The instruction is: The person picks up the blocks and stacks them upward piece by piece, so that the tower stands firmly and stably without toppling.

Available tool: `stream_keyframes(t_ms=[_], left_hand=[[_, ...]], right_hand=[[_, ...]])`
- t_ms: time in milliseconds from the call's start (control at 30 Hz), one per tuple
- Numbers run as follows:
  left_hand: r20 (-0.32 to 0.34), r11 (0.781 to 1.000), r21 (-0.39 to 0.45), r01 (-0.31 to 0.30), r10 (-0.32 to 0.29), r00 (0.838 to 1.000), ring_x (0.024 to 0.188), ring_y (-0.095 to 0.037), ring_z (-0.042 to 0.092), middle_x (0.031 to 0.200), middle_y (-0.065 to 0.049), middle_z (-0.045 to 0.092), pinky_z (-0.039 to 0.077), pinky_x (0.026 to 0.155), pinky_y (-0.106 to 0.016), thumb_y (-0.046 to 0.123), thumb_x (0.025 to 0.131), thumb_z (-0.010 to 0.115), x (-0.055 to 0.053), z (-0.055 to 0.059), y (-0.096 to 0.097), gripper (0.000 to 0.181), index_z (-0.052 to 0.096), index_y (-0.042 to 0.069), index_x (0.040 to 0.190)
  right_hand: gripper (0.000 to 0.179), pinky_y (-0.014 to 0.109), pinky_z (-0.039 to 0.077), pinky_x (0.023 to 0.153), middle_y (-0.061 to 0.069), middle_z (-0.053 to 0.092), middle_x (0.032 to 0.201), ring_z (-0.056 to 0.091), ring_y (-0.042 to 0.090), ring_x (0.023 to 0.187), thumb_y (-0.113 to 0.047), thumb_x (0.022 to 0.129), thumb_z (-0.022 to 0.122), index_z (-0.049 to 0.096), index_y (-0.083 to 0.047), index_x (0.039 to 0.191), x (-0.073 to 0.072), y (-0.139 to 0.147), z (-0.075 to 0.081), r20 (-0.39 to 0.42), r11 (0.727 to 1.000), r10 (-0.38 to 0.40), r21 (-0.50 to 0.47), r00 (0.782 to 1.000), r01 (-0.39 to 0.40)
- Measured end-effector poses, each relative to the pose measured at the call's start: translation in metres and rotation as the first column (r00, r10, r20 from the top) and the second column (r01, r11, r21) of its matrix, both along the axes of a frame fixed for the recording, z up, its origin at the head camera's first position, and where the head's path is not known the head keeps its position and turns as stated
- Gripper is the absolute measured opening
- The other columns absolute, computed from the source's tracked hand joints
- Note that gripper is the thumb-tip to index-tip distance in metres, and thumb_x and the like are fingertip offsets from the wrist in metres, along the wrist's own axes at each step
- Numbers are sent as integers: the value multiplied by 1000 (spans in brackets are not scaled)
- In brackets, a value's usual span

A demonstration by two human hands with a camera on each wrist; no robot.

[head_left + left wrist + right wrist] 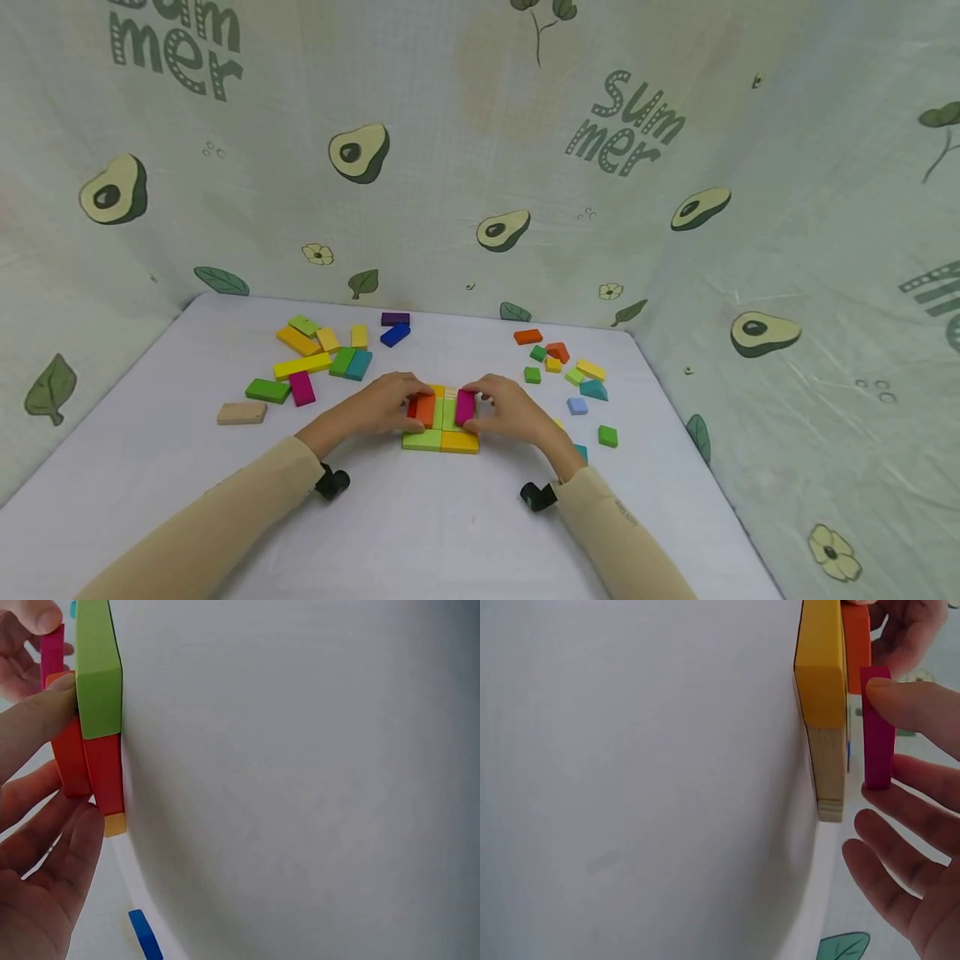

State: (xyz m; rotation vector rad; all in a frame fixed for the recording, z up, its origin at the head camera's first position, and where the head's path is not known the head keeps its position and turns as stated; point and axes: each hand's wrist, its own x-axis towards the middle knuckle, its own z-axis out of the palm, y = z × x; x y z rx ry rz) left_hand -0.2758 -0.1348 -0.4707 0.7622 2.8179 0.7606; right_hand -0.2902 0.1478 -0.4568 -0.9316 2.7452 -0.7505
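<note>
At the middle of the table a flat layer of blocks lies close together, with a light green block (422, 442) and a yellow block (460, 443) along its near side. My left hand (384, 406) pinches an orange block (425, 412) lengthwise on top of this layer, thumb at the near end and fingers at the far end. Below it shows a red block (104, 771). My right hand (513, 411) pinches a magenta block (465, 408) by its ends. In the right wrist view a gap separates that block from a plain wooden block (827, 765) in the layer.
Loose blocks lie back left, among them a long yellow block (302, 367), another magenta block (302, 388) and a bare wooden block (242, 413). Smaller pieces lie to the right, including a teal block (593, 390) and a green cube (607, 436). A printed cloth (427, 183) hangs behind the table.
</note>
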Motion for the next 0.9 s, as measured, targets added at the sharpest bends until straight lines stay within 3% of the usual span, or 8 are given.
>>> stream_keyframes(t_ms=[267, 900], left_hand=[[-1, 1000, 0, -4, 4, 1000, 126, -25, 60, 136, -6, 67, 52, 111, -47, 37, 89, 88, 0, -1, 1, 62, 67, 14, 143], [-3, 1000, 3, 3, -3, 1000, 121, -22, 61, 133, -5, 67, 54, 108, -46, 38, 89, 88, -1, -1, 0, 62, 67, 14, 142]], right_hand=[[53, 36, 56, 99, -4, 65, 123, 61, 18, 117, -36, 93, 83, 68, -18, 140, 4, -4, -6, 3, 1000, 18, 17, 1000, -18], [53, 27, 55, 91, -1, 63, 124, 61, 17, 105, -34, 96, 81, 66, -15, 143, 3, -2, -6, 33, 999, 48, 1, 998, -48]])
